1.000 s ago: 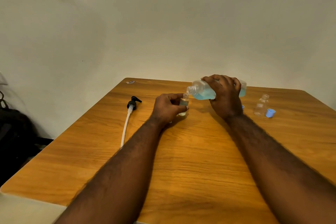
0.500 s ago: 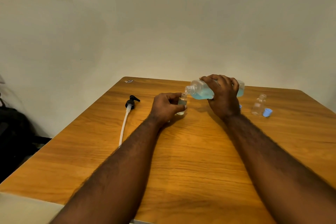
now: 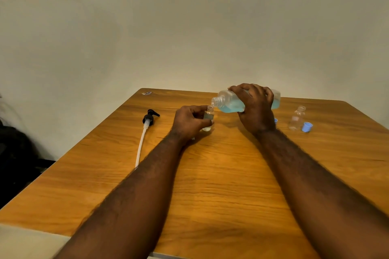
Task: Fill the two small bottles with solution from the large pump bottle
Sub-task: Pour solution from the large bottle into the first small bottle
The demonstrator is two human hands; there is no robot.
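Almost nothing has moved: your right hand (image 3: 255,109) still grips the tilted large bottle (image 3: 231,103), its neck just above the small bottle (image 3: 209,115), which your left hand (image 3: 189,122) pinches upright on the desk (image 3: 210,174). Filling seems barely started.

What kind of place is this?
Probably a plain room in a home or office, not a laboratory: a wooden table by a bare pale wall, and household things: a large bottle of blue liquid, a small bottle, a loose pump head.

Three bottles (image 3: 230,102) (image 3: 209,116) (image 3: 296,119), two caps (image 3: 307,127) (image 3: 276,120), one pump (image 3: 149,119)
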